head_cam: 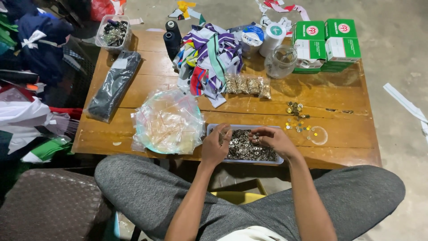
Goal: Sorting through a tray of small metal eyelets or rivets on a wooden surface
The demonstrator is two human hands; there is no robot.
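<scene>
Both hands, left hand [216, 147] and right hand [273, 139], pinch with fingers together small metal buttons [246, 148] filling a shallow plastic tray [249, 161].

A tray [279, 159] of small metal bits is sitting at the table's [347, 134] near edge. Plastic bags [168, 121] are lying left of it (ribbons [209, 58] behind), boxes [327, 42] far right.

Small garment workshop, floor-level. Low wooden table [339, 134] on bare concrete; tray of metal snaps [249, 149], fabric strips [209, 58], thread spools [171, 38], tape rolls [272, 35], green boxes [327, 42], bagged cloth [113, 87].
</scene>
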